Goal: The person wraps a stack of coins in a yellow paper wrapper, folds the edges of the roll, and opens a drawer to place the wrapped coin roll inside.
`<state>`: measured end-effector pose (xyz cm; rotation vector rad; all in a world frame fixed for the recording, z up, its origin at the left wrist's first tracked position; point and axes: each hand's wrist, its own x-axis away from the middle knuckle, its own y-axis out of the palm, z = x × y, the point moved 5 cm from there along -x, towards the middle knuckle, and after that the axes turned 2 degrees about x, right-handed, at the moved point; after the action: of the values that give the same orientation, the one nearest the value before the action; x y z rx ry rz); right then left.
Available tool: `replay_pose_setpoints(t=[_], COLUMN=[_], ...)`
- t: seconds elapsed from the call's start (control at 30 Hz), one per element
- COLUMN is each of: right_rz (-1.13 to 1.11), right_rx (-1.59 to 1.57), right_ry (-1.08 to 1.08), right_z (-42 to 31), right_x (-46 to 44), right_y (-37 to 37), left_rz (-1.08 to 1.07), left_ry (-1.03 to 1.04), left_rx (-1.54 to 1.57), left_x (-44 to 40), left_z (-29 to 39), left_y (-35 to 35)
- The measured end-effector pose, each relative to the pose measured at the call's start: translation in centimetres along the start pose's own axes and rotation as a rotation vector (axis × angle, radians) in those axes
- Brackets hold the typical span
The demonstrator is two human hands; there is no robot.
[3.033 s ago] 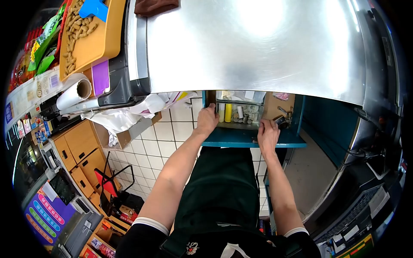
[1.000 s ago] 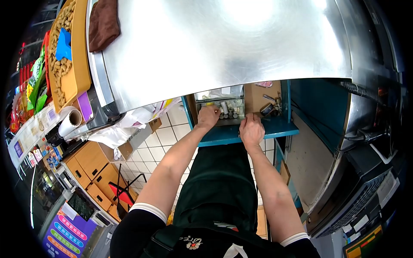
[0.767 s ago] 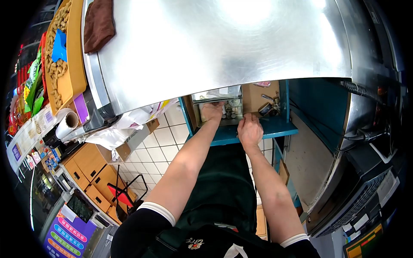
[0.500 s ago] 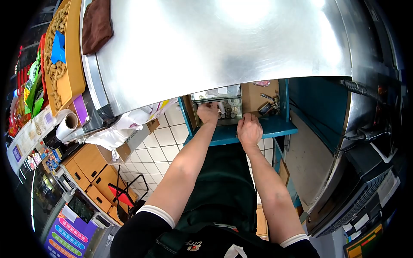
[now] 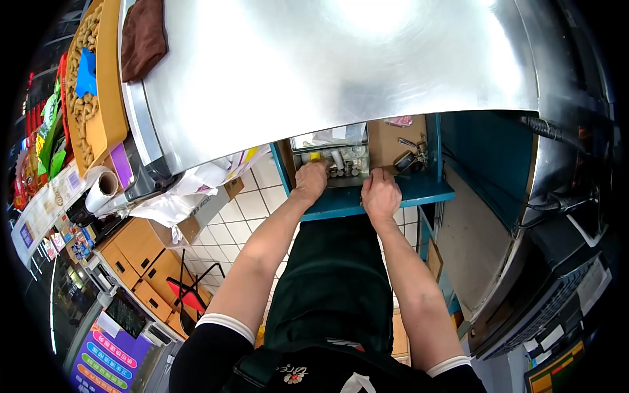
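A teal drawer (image 5: 409,190) is pulled out from under the metal counter. Inside it, my left hand (image 5: 311,180) is at the front left of a metal tray (image 5: 364,152), its fingers curled and their tips mostly hidden. Just beyond those fingers shows a small yellow object (image 5: 315,156). Beside them stand a white roll (image 5: 337,159) and several small grey cylinders (image 5: 347,169) that look like stacked coins. My right hand (image 5: 381,195) is closed over the drawer's front edge, right of the tray. Clear plastic with papers (image 5: 331,138) lies in the tray's rear part.
Above the drawer spreads the shiny metal counter (image 5: 327,72), with a brown cloth (image 5: 143,39) at its left edge. Keys and small metal items (image 5: 413,156) lie in the drawer's right side. A yellow tray of peanuts (image 5: 108,111) and white plastic bags (image 5: 177,200) are at left.
My left hand has drawn back toward the drawer front and slightly left, uncovering the yellow object and more of the cylinders. My right hand stays on the drawer edge.
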<state>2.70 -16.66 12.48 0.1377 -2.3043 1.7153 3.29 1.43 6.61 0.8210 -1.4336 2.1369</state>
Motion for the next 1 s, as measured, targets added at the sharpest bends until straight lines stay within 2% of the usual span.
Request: replay_pose_setpoints(t=[0.07,0.13,0.27,0.3,0.43,0.5,0.6,0.83,0.93,1.0], right_rz=[0.014,0.01,0.008,0.009,0.0,0.004,0.017,0.009,0.012,0.009], right_rx=[-0.008,-0.006,-0.006,-0.002,-0.006,-0.008,0.014,0.022,0.028,0.025], right_ry=[-0.004,0.003,0.011,0.012,0.016,0.011,0.012,0.024,0.029,0.035], right_z=[0.0,-0.1,0.0,0.0,0.1,0.0,0.0,-0.1,0.0,0.1], right_x=[0.0,-0.1,0.0,-0.1,0.0,0.0,-0.1,-0.1,-0.1,-0.1], right_y=[0.0,-0.1,0.1,0.1,0.1,0.1,0.2,0.1,0.2,0.2], left_rz=[0.015,0.111,0.005,-0.097,-0.085,-0.055,0.013,0.082,0.036,0.2], left_ry=[0.042,0.107,0.19,0.185,0.178,0.118,0.045,0.023,-0.063,-0.125], left_rx=[0.016,0.21,0.002,-0.023,0.008,0.21,0.276,0.211,0.25,0.439], left_x=[0.0,0.4,-0.3,-0.9,-1.2,-1.0,-1.2,-0.9,-1.1,0.0], left_z=[0.5,2.1,3.9,3.7,3.7,3.8,3.8,4.6,4.3,2.9], left_y=[-0.7,-1.9,-0.4,0.5,1.2,0.8,2.0,2.0,1.7,0.8])
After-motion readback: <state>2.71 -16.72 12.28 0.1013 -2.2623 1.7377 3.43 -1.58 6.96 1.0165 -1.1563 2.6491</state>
